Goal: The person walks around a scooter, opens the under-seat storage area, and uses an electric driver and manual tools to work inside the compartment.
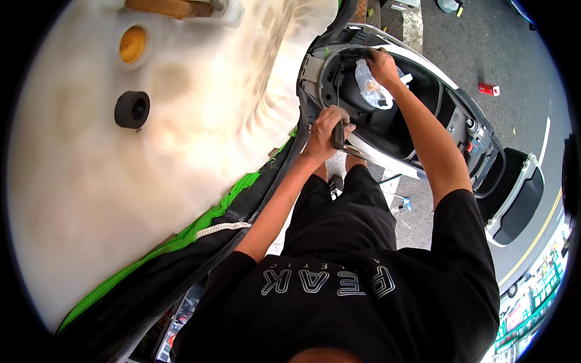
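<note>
My left hand [327, 130] is closed round the black handle of a screwdriver [338, 136]. Its thin shaft points away from me, along the near end of a scooter's open storage compartment [396, 130]. Across the compartment, my right hand [382, 65] reaches to the far rim with its fingers bent together. What those fingertips grip, if anything, is hidden. Just below that hand, a crumpled clear plastic bag [370, 88] lies in the black compartment. White body panels [387, 160] surround it.
A large off-white panel [181, 157] with a black rubber stopper [132, 109] and a green-edged black cover fills the left. At right are the scooter's tail and a dark box [514, 199]. A small red carton [488, 89] lies on the asphalt.
</note>
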Tool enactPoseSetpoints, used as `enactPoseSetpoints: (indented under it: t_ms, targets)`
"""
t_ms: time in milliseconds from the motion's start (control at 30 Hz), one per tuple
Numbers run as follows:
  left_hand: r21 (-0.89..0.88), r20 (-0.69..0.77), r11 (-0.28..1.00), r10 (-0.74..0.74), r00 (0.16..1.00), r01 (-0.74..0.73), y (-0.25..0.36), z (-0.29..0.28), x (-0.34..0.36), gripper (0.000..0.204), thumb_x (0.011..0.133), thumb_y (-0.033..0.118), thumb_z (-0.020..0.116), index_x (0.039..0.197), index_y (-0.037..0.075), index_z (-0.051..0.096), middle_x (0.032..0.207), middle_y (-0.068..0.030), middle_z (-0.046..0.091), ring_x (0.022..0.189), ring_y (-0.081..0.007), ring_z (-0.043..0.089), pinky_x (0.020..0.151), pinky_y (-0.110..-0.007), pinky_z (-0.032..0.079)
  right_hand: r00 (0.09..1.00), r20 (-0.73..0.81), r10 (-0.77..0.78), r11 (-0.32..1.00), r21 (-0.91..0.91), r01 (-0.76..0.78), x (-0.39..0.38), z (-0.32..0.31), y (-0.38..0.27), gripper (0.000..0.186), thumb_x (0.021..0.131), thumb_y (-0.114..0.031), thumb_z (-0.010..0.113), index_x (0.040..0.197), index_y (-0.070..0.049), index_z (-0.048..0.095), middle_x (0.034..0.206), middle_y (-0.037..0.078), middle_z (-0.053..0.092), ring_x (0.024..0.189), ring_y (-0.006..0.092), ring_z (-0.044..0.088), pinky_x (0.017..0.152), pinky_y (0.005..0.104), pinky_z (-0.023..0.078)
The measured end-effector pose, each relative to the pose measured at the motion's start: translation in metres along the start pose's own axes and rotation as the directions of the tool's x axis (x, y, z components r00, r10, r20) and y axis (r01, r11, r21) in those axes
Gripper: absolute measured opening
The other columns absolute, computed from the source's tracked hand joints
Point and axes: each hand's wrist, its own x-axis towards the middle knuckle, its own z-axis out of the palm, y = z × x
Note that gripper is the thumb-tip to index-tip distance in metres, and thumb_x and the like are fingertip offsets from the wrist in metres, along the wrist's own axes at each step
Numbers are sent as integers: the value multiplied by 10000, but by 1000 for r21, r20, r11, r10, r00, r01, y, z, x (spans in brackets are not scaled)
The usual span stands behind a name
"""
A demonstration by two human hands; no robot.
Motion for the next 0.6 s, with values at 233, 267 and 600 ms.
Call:
enactPoseSetpoints:
  t_ms: [233,267,600]
  targets:
    - [-8,-12,1000,9,1000,-9,-2,3,-2,176,726,43,660,794,-3,504,835,-143,543,813,-317,528,722,-386,434,918,216,334,673,627,-392,-20,-9,36,203,861,-141,555,1022,-35,618,828,55,609,701,97,558,636,241,491]
    - [-17,-21,1000,8,1000,-9,-2,4,-2,176,723,39,661,791,-3,504,838,-142,545,813,-314,530,723,-383,434,917,216,334,672,628,-393,-23,-12,40,203,861,-141,555,1022,-35,618,828,55,609,701,97,558,636,241,491]
    - [3,-9,1000,16,1000,-15,11,8,2,170,723,16,651,794,6,497,834,-140,541,804,-301,542,714,-364,442,901,228,369,484,781,-395,-62,-27,42,187,884,-110,511,991,7,610,780,35,598,656,88,547,612,232,467]
